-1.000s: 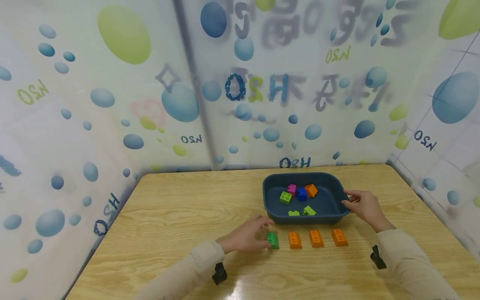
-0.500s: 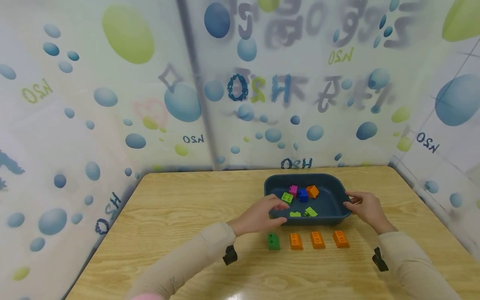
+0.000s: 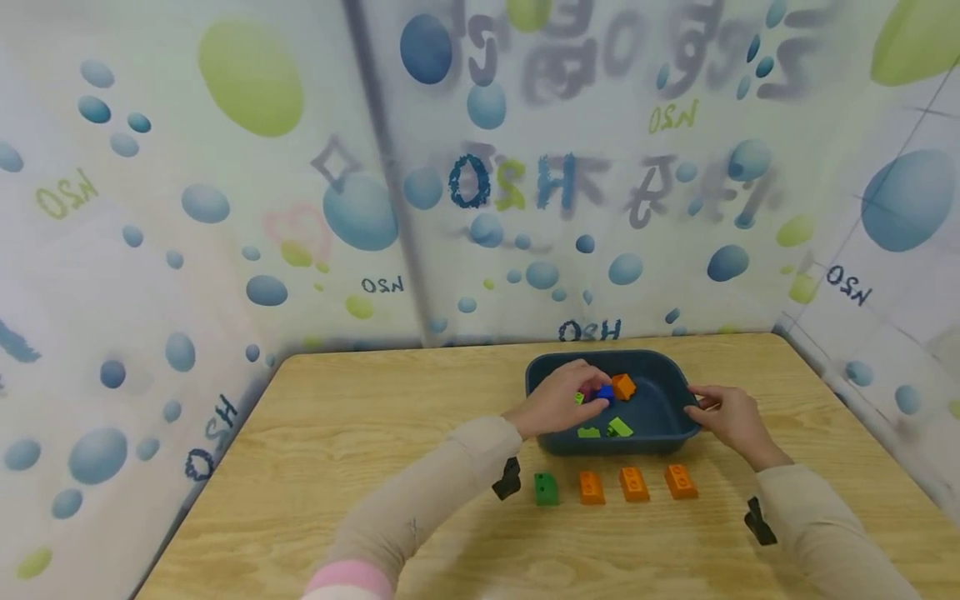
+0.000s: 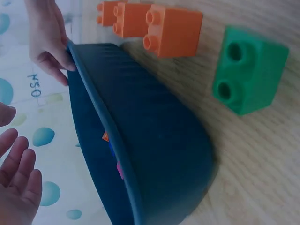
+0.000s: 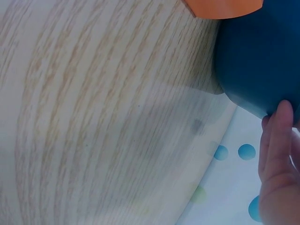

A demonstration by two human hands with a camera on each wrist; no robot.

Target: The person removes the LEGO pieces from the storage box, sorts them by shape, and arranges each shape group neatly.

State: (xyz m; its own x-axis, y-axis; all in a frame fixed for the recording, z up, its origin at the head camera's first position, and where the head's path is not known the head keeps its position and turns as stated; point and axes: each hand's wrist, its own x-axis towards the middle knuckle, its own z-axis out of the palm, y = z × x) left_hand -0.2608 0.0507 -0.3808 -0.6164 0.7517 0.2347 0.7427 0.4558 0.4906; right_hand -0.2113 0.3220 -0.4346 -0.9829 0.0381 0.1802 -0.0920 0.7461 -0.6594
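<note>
Left hand (image 3: 558, 404) reaches into the blue bin (image 3: 667, 435), fingers spread over the blue brick (image 3: 604, 392); right hand (image 3: 726, 414) grips the rim. Four bricks lined on the counter (image 3: 360, 433); several remain inside.

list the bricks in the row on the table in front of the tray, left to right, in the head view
dark green brick → first orange brick → second orange brick → third orange brick
</note>
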